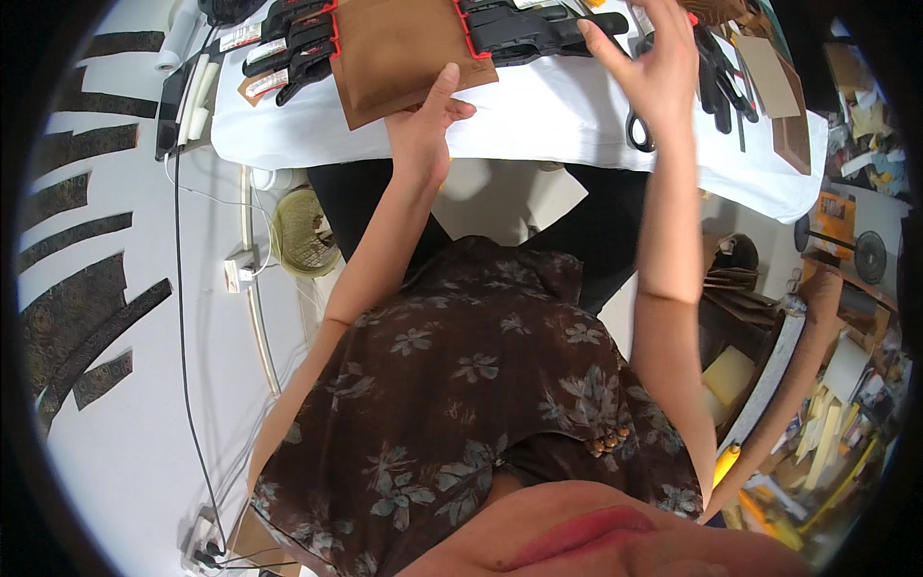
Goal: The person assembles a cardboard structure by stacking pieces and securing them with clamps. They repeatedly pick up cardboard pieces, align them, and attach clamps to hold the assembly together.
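A flat brown panel (399, 58), leather-like, lies at the table's front edge. My left hand (423, 130) holds its near edge, thumb on top and the other fingers partly underneath. Black clamps with red jaws grip both sides of the panel, among them a left clamp (306, 48) and a right clamp (524, 34). To the right, my right hand (659, 77) is raised over the table with thumb and fingers apart; its fingertips reach the top of the picture. Beside its wrist are the black handle loops of scissors (637, 133), and more black tools (716, 82) lie farther right.
White cloth (548, 120) covers the table. Brown and tan sheets (779, 96) lie at its right end. A woven basket (303, 234) stands below on the left, near cables and a wall socket (238, 272). Dark patterned strips (72, 313) line the left side; cluttered scraps (817, 433) fill the right.
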